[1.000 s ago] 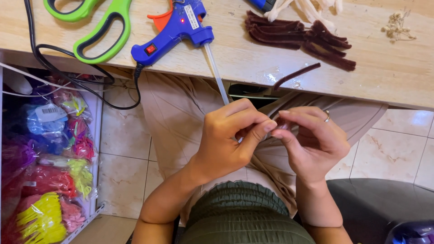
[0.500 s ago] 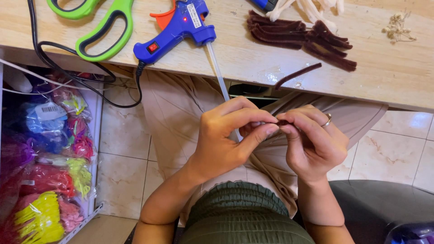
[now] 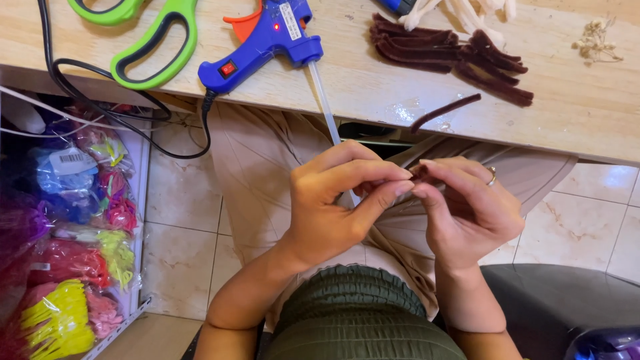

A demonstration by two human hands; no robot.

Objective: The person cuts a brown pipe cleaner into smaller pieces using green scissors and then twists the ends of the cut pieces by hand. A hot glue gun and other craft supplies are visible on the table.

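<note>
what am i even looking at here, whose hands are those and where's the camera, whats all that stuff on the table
There is no machine here. The camera sits on a person's head and looks straight down, so you see that person's own two bare hands over their lap. The left hand and the right hand meet at the fingertips and pinch a small dark brown fuzzy piece between them; most of it is hidden by the fingers.

Above the hands runs the edge of a wooden table. On it lie a blue glue gun with a clear glue stick poking out the back, green-handled scissors, a pile of brown fuzzy stems and one loose stem. At the left, beside the tiled floor, are bags of coloured craft material.
</note>
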